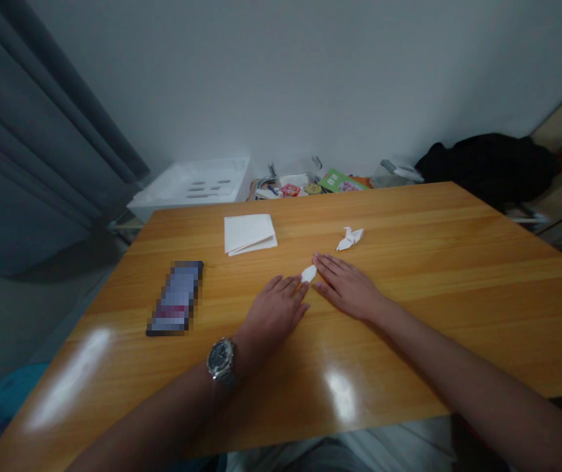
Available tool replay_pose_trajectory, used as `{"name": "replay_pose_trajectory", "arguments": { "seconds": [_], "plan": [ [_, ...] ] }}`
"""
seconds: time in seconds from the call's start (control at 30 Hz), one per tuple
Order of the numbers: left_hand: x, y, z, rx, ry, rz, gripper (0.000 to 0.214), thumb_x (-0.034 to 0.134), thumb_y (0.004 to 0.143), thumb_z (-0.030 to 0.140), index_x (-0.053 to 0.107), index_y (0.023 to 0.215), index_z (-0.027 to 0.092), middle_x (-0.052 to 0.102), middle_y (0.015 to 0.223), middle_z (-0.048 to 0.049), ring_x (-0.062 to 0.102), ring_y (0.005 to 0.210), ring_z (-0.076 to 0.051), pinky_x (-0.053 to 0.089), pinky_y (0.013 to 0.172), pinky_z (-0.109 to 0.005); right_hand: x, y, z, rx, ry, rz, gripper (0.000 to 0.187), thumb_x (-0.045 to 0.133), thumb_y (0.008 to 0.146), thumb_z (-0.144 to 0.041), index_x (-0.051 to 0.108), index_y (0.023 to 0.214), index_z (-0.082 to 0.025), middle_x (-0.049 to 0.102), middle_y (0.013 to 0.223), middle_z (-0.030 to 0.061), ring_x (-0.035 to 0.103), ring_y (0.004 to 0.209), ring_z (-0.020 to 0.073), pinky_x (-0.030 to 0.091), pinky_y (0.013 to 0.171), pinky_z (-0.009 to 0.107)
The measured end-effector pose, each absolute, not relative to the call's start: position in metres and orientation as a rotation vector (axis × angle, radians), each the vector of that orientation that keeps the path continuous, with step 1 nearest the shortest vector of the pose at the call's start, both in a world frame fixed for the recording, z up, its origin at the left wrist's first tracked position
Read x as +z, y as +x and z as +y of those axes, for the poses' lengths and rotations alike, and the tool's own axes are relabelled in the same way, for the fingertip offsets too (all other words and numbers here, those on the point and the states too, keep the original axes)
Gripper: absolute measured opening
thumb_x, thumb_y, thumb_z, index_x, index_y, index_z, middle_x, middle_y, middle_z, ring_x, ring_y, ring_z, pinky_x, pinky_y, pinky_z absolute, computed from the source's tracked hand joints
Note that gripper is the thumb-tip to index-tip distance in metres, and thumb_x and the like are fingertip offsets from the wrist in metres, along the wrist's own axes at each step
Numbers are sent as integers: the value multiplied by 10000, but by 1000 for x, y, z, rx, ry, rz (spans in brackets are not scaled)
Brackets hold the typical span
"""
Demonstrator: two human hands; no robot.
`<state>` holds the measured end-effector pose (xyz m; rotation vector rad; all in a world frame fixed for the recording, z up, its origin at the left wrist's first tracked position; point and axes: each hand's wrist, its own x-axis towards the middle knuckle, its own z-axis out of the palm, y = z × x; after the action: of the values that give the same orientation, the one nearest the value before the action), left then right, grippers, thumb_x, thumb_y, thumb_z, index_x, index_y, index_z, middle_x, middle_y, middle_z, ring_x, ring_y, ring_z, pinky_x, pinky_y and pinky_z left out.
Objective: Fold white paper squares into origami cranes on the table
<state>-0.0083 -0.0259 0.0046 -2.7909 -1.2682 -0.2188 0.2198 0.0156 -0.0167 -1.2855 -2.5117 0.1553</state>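
Well, both hands lie flat on the wooden table point(423, 282), palms down, and their fingers are kept close together, not spread. The left hand point(274, 313) comes from 7 o'clock and wears a metal wristwatch point(221, 360) with a dark dial. The right hand point(344, 286) comes from 4 o'clock. Between the fingertips of the two hands sits a small folded piece of white paper point(308, 273). It touches the fingers of the right hand and seems to touch the left index finger also, but no hand is visibly pinching it.

From the hands, a finished-looking paper crane point(350, 238) stands at about 12 o'clock, just apart from the right fingertips. A small stack of white paper sheets point(250, 234) lies at 11 o'clock, and a smartphone point(175, 298) with a blurred screen lies at 9 o'clock from the left hand.

Beyond the far table edge, at 11 o'clock, there is a white plastic tray point(190, 183). At 12 o'clock there are mixed small items point(305, 187), too small to tell one by one, and at 1 o'clock a black cloth point(487, 167). A grey curtain point(40, 131) hangs at 10 o'clock.
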Motion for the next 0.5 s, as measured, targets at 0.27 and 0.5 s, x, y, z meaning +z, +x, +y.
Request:
{"name": "replay_pose_trajectory", "arguments": {
  "seconds": [0.27,0.5],
  "plan": [
    [4,-6,-28,-149,-2773,-1271,441,430,1035,332,515,1418,129,541,1464,-146,499,1355,-252,309,1180,-450,-12,220,15,191,-1024,-2588,592,383,1041,-463,323,1570,-205,371,1600,108,351,1477,254,323,1208,483],
    [6,-2,-33,-153,-2701,-1278,424,426,1033,315,521,1397,118,559,1430,-160,509,1326,-277,344,1137,-444,-17,219,14,282,-1028,-2625,604,391,1033,-491,375,1548,-176,389,1582,133,361,1471,257,320,1208,484]
  ]
}}
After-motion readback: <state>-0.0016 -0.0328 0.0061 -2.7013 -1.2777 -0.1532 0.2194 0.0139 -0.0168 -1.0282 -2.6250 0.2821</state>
